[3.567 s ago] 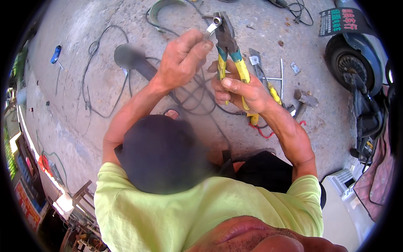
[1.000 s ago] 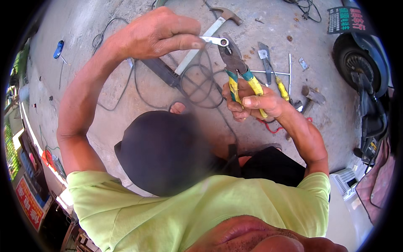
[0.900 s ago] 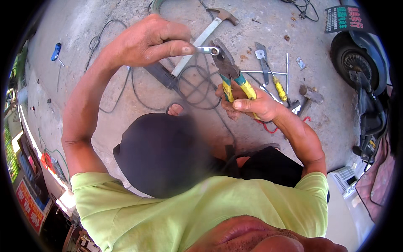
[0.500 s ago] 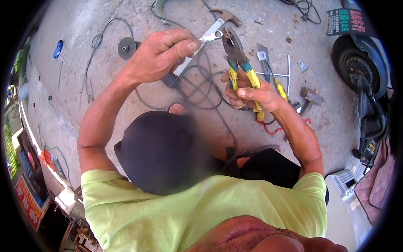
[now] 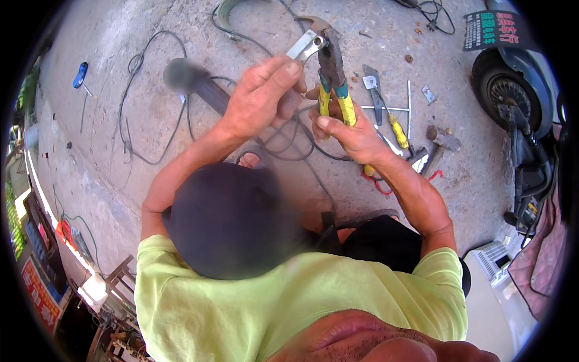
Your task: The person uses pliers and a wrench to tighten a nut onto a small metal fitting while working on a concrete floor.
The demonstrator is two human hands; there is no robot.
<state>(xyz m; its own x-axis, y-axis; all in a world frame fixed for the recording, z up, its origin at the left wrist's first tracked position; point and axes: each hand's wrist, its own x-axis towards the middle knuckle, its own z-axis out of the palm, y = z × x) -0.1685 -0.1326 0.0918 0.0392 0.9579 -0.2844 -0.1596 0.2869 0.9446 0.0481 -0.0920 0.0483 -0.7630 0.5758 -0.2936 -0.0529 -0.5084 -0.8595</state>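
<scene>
My left hand [image 5: 265,93] is closed around a silver ring spanner [image 5: 307,51]. Its ring end meets the dark jaws [image 5: 329,57] of a pair of pliers; whether the ring sits on something in the jaws is hard to make out. My right hand [image 5: 356,136] grips the pliers by their yellow and teal handles [image 5: 345,107]. Behind the spanner, partly hidden, lies a claw hammer [image 5: 317,24] on the floor. To the left of my left hand is an angle grinder [image 5: 211,96] with a blurred disc end.
Cables [image 5: 125,114] loop over the concrete floor. Right of my right hand lie a flat blade tool [image 5: 374,96], a T-shaped metal bar [image 5: 409,108], a yellow-handled screwdriver [image 5: 397,130] and a second hammer [image 5: 445,139]. A wheeled vehicle [image 5: 509,90] stands at far right; a blue-handled screwdriver [image 5: 80,75] at far left.
My left hand has moved right and slightly down, bringing the spanner's ring up against the pliers' jaws. The pliers have shifted slightly and stand more upright.
</scene>
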